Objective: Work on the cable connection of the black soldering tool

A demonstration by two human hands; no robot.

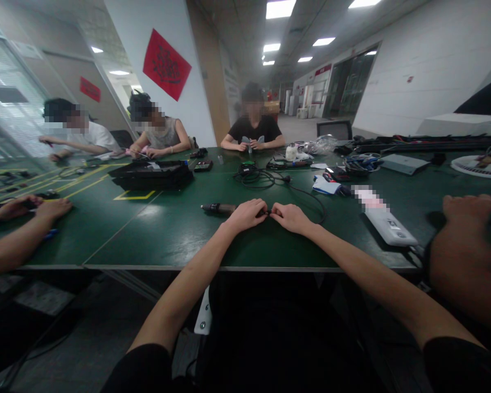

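Observation:
My left hand (pixel 250 214) and my right hand (pixel 290 218) meet over the table, each with thumb and fingertips pinched together. Between the fingertips sits a small black piece (pixel 269 212), mostly covered; it looks like a cable end, but its exact kind is hidden. A thin black cable (pixel 324 206) curves down toward the back of my right hand from a loose coil further away. Just left of my left hand lies a dark pen-shaped power tool (pixel 217 208), its tip pointing left and its other end behind my fingers.
A white power strip (pixel 387 224) lies to the right, near a co-worker's arm (pixel 466 245). A black tray (pixel 151 174) stands at back left. A co-worker's hands (pixel 45 207) rest at the left. People sit across the green table (pixel 147 240); tools and wires clutter its far side.

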